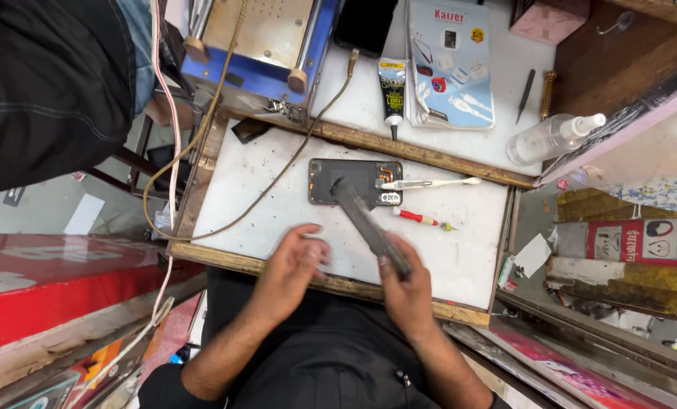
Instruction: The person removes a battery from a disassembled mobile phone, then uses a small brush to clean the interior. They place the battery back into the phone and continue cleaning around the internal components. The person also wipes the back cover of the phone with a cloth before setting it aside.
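While we look straight down, we see a white worktop (pixel 293 212) with a wooden frame, scuffed and specked with dark marks. Our right hand (pixel 408 291) is clenched round the near end of a long flat grey tool (pixel 368 220), whose far end sits over the opened phone (pixel 355 182) lying near the worktop's back edge. Our left hand (pixel 293 265) hovers open at the front edge, fingers loosely curled, holding nothing.

Just right of the phone lies a white toothbrush (pixel 437 183), and below that a small red-handled screwdriver (pixel 422 219). Behind, on a second white surface, there's a black and yellow glue tube (pixel 391 89), a blue accessory card (pixel 450 64), a clear spray bottle (pixel 552 138) on its side and a blue machine (pixel 259 49) with a braided cable (pixel 278 178) trailing forward. It's a cramped stall: red boards left, cluttered shelves right.

Another person's dark sleeve (pixel 50 83) fills the top left, cut off by the frame. Whether the tool touches the phone, we can't tell.
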